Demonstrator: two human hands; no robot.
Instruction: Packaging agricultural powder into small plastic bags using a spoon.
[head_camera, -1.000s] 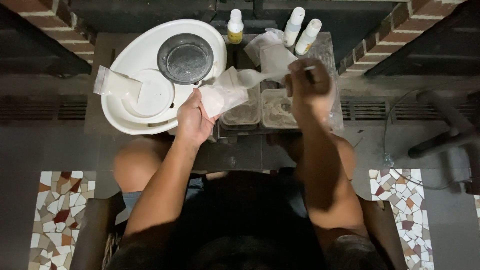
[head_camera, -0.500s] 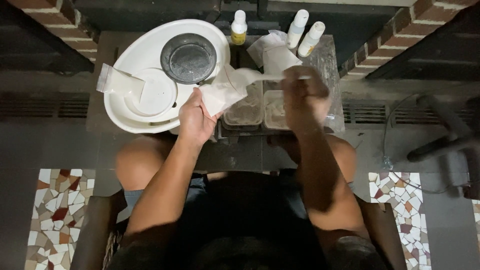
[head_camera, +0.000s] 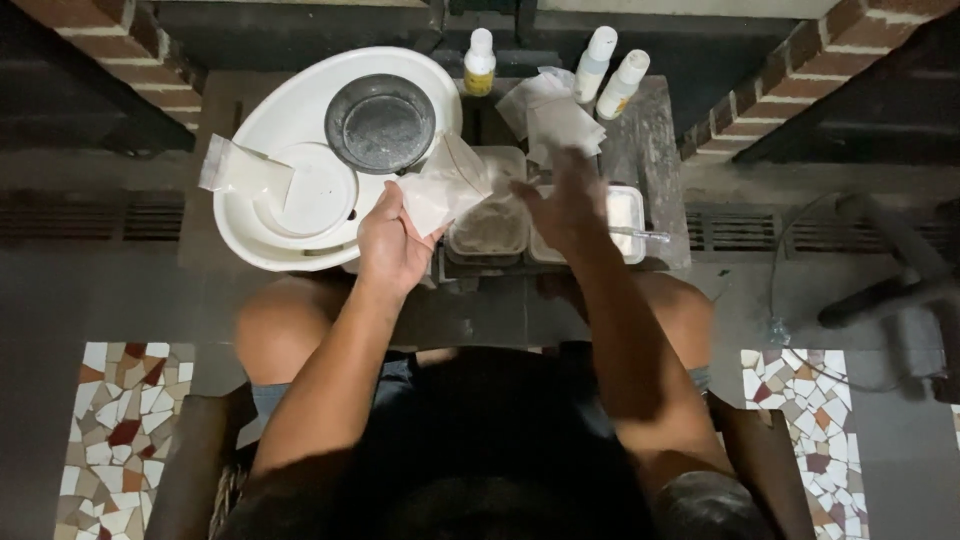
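Observation:
My left hand (head_camera: 392, 240) holds a small clear plastic bag (head_camera: 443, 186) with white powder in it, its mouth held open, just left of two low tubs. The left tub (head_camera: 490, 226) has brownish powder; the right tub (head_camera: 624, 210) has white powder. My right hand (head_camera: 566, 203) hovers blurred over the tubs, fingers apart and nothing in it. A thin clear spoon or stick (head_camera: 642, 235) lies across the right tub's near edge.
A white oval basin (head_camera: 262, 116) at the left holds a dark round bowl (head_camera: 380, 123), a white lid (head_camera: 318, 191) and a filled powder bag (head_camera: 238, 168). Three small bottles (head_camera: 598, 50) and a heap of empty clear bags (head_camera: 553, 115) stand at the back. Brick walls flank the small table.
My right hand has come down and left from the back of the tubs and let go of the spoon, which now lies on the right tub. My left hand stays on the bag.

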